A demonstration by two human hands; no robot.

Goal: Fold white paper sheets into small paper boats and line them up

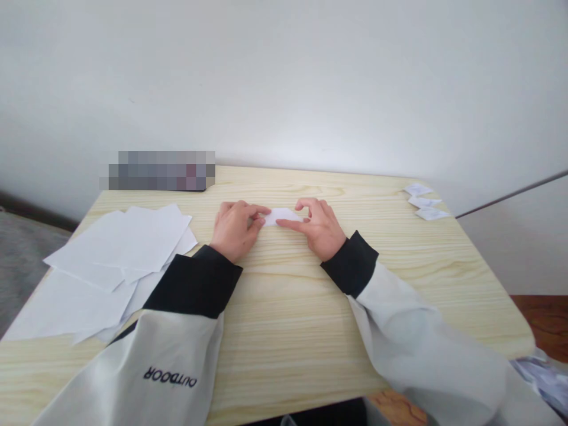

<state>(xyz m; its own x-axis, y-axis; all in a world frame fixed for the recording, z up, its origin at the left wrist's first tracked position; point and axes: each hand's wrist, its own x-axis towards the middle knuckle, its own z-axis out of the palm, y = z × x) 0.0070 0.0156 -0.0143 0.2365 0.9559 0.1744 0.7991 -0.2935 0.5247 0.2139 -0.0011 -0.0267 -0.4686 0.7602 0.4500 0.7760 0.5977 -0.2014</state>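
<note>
A small strip of folded white paper point(280, 214) lies flat on the table, between my two hands. At its left end my left hand point(236, 229) is closed, with the thumb and index finger pinching the edge. My right hand point(320, 228) is closed on the right end. Its thumb stretches along the near edge of the paper, while the index finger is bent above the far side. The other fingers of both hands are partly hidden.
Loose white paper sheets point(151, 236) overlap on the left of the wooden table point(284, 331). Several small folded paper pieces point(428, 213) lie at the back right. A blurred-out object point(160, 171) stands at the back left, by the white wall point(284, 83). Crumpled pale material point(544, 376) sits beyond the right edge.
</note>
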